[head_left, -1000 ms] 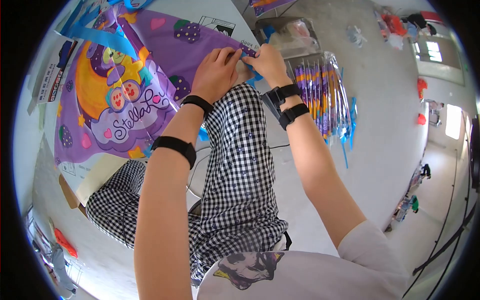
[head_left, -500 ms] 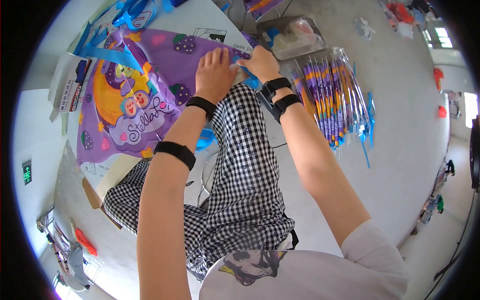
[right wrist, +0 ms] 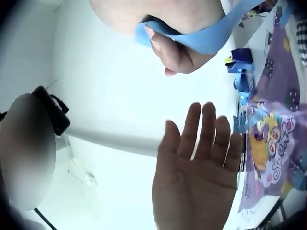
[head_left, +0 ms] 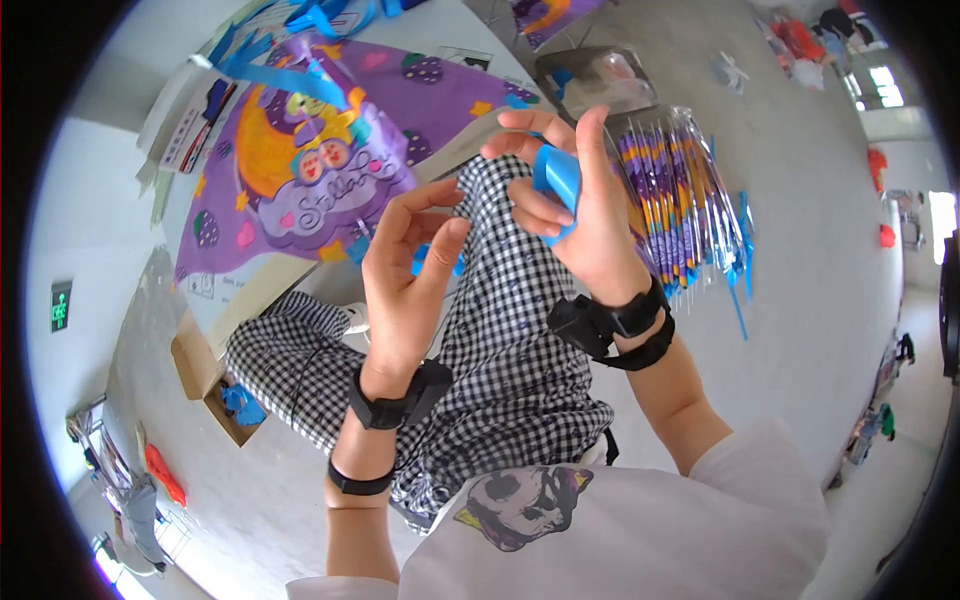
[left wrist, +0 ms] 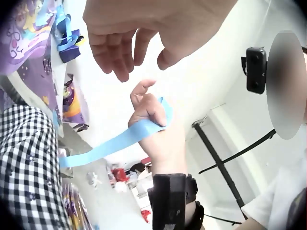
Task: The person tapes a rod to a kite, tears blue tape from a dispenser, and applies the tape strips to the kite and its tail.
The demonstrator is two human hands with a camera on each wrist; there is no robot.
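Observation:
In the head view the left hand (head_left: 405,280) is raised above the checked trousers, its fingers loosely bent around nothing. The right hand (head_left: 590,210) holds a blue ribbon (head_left: 558,180) looped across its palm, two fingers curled over it. From that hand the ribbon (left wrist: 108,146) trails down toward the lap in the left wrist view. Beyond both hands a purple printed sheet (head_left: 330,190), with a moon and lettering, lies on a white board, touched by neither hand. The right wrist view shows the left palm (right wrist: 196,177) facing up with fingers extended.
Wrapped purple and orange items (head_left: 670,200) lie on the floor at the right, beside a clear plastic tray (head_left: 600,85). More blue ribbon (head_left: 330,18) is at the board's far end. An open cardboard box (head_left: 215,395) stands at the left.
Both hands have left the sheet's right corner and come up toward the body, apart from each other. The blue ribbon is now looped in the right hand, and the view has shifted.

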